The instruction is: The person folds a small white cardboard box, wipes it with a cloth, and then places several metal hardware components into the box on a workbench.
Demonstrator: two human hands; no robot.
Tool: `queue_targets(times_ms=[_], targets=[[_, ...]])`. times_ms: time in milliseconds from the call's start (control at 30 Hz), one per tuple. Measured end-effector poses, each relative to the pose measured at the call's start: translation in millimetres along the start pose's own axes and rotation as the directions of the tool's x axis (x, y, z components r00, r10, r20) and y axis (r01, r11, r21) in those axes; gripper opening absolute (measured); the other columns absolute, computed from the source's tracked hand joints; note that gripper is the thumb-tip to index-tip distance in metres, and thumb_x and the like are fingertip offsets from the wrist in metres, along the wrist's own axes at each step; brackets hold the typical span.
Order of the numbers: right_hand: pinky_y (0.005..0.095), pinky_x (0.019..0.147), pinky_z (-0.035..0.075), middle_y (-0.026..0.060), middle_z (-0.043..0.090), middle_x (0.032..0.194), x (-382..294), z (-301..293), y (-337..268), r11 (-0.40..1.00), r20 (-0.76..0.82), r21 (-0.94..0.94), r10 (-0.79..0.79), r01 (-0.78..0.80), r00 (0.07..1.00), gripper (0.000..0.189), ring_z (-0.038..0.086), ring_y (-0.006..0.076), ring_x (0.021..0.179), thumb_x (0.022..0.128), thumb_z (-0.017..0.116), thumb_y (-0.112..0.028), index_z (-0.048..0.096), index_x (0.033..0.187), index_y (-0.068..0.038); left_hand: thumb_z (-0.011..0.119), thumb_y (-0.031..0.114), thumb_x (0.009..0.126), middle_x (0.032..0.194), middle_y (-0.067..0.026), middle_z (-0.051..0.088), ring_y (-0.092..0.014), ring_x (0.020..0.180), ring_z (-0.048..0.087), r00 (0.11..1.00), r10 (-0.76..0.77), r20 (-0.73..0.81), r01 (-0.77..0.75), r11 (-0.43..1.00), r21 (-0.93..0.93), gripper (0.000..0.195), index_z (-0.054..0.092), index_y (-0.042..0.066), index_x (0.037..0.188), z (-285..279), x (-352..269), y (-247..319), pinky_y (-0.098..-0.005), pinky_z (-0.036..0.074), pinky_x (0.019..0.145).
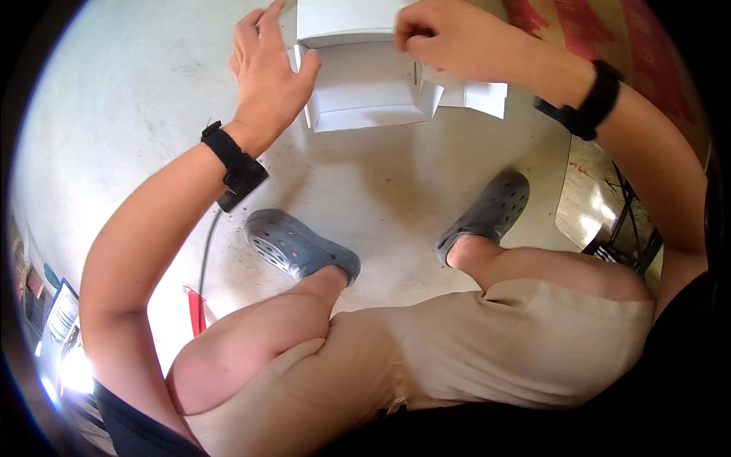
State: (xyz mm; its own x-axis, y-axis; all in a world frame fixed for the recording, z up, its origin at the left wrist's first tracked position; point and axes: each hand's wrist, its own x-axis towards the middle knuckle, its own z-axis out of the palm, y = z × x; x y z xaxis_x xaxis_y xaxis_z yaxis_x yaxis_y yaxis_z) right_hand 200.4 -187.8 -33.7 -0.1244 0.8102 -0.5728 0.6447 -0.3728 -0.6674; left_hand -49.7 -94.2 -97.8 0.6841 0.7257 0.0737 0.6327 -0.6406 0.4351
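Note:
An open white cardboard box (365,80) is before me at the top of the view, its hollow side facing me. Its raised white panel (348,20) runs out of the picture. On the box's right side, a folded flap (485,98) sticks outward. My left hand (265,74) is at the left wall, fingers spread and thumb overlapping the wall's edge; whether it touches is unclear. Over the right side, my right hand (437,37) has its fingers curled close to the raised panel. Motion blurs it, and I cannot tell whether it grips the cardboard.
Pale floor (388,171) lies around the box. My feet, in grey clogs (302,243), are between the box and me. A dark cable (205,257) runs down beside a red item (195,311). Red-printed brown material (594,28) is at the upper right, above dark metal legs (625,211).

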Motion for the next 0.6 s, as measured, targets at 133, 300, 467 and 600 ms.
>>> queue_targets(times_ms=[133,300,467,600], targets=[[0.0341,0.067,0.052,0.0093,0.069,0.083,-28.1,-2.4,39.2,0.987,-0.197,-0.019,0.152,-0.159,0.968,0.030,0.067,0.0189,0.074,0.097,0.058,-0.029,0.068,0.101,0.000,0.078,0.032,0.086,0.140,-0.0149,0.051,-0.033,0.126,0.053,0.844,0.497,0.203,-0.489,0.867,-0.091,0.071,0.049,0.012,0.147,-11.4,7.7,22.6,-0.0448,0.044,0.102],[0.0321,0.061,0.050,0.0061,0.071,0.082,-21.9,19.0,55.5,0.894,-0.054,0.219,0.411,-0.390,0.910,0.038,0.065,0.0143,0.065,0.102,0.059,-0.037,0.068,0.099,-0.001,0.079,0.030,0.085,0.143,-0.0112,0.055,-0.032,0.113,0.061,0.439,0.696,0.568,-0.693,0.665,-0.279,0.076,0.043,0.018,0.152,8.4,-17.7,68.4,-0.0440,0.051,0.092],[0.0328,0.063,0.052,0.0079,0.073,0.079,-2.1,20.5,64.7,0.936,-0.028,0.175,0.314,-0.305,0.949,0.037,0.066,0.0156,0.063,0.100,0.061,-0.034,0.069,0.088,0.000,0.071,0.014,0.084,0.125,-0.0122,0.062,-0.026,0.091,0.068,0.439,0.712,0.548,-0.794,0.593,-0.135,0.067,0.049,0.016,0.148,31.5,-22.2,96.3,-0.0381,0.055,0.072],[0.0328,0.063,0.052,0.0066,0.073,0.074,7.3,17.1,71.2,0.979,0.013,0.022,0.203,-0.203,0.979,0.033,0.065,0.0146,0.064,0.098,0.064,-0.027,0.070,0.081,0.001,0.064,0.012,0.087,0.117,-0.0089,0.063,-0.024,0.094,0.066,0.454,0.616,0.644,-0.795,0.606,-0.019,0.064,0.048,0.004,0.148,44.1,-17.0,107.6,-0.0358,0.055,0.073]])
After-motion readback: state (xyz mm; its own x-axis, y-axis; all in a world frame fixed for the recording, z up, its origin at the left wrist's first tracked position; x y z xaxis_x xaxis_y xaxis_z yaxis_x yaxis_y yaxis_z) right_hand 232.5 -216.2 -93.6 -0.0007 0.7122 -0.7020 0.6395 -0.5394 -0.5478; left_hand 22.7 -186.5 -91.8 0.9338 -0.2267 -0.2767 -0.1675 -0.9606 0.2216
